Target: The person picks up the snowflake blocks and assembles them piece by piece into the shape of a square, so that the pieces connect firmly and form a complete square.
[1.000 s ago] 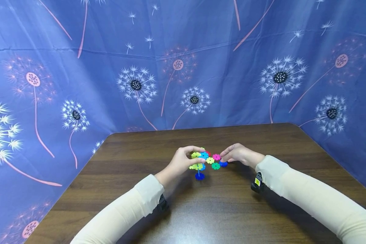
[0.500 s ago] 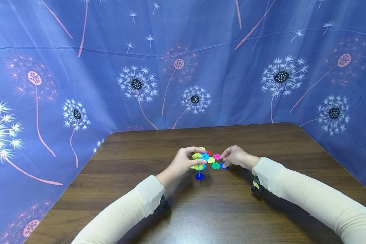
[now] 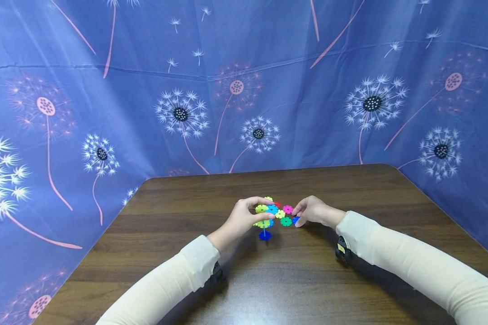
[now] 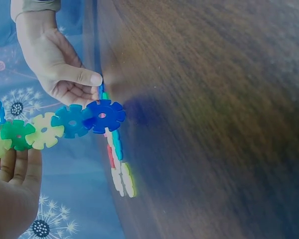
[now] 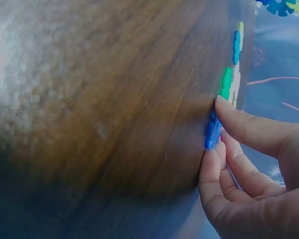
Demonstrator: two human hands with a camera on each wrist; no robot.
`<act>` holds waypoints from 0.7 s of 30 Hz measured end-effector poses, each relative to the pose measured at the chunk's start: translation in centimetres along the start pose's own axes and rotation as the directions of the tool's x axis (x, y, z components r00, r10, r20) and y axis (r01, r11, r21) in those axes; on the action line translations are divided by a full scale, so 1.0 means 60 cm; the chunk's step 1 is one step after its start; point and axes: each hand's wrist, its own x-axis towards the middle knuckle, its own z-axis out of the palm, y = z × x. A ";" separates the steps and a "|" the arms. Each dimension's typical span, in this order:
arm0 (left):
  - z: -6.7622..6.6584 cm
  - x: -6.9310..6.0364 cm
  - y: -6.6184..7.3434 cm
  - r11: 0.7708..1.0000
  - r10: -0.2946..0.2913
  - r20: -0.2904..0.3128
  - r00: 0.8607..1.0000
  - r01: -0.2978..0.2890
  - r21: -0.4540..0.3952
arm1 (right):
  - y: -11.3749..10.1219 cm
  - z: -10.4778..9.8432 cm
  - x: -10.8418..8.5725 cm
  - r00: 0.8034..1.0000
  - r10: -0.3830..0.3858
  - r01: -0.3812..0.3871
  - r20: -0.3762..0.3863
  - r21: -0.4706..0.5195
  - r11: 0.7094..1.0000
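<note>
My left hand (image 3: 241, 217) holds the upper part of a build of interlocking plastic flower discs, thumb in front and fingers behind. Its column runs through yellow-green (image 3: 262, 224) and light blue discs to a dark blue disc (image 3: 265, 235) at the foot. A lower row on the right has a pale yellow disc (image 3: 279, 214), a pink disc (image 3: 287, 209) and a green disc (image 3: 286, 221). My right hand (image 3: 315, 211) pinches a blue disc (image 5: 213, 132) between thumb and fingers, right beside the green one. Whether those two are joined, I cannot tell.
The build is on a brown wooden table (image 3: 268, 280). A blue curtain (image 3: 309, 113) printed with dandelions hangs behind the table's far edge. Each wrist wears a small black camera, such as the right one (image 3: 342, 249).
My right hand's fingers have shifted on the blue disc, the thumb now lower. That disc is slightly closer to the green one than half a second ago. My left hand keeps its hold.
</note>
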 end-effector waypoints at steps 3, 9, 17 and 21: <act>-0.001 -0.002 0.002 1.000 -0.001 0.003 1.000 0.001 0.004 | -0.001 0.001 0.000 1.000 0.005 -0.005 -0.003 -0.004 1.000; -0.004 -0.006 0.010 1.000 -0.004 0.005 1.000 0.004 0.004 | 0.001 -0.002 0.001 1.000 0.004 -0.004 0.002 0.001 1.000; -0.002 -0.005 0.002 1.000 0.015 -0.003 1.000 -0.015 0.009 | 0.002 -0.008 -0.007 1.000 0.009 -0.013 0.025 0.143 0.990; -0.001 -0.004 0.000 1.000 0.010 -0.011 1.000 -0.010 0.000 | -0.006 -0.012 -0.012 1.000 -0.016 0.012 0.016 0.201 0.980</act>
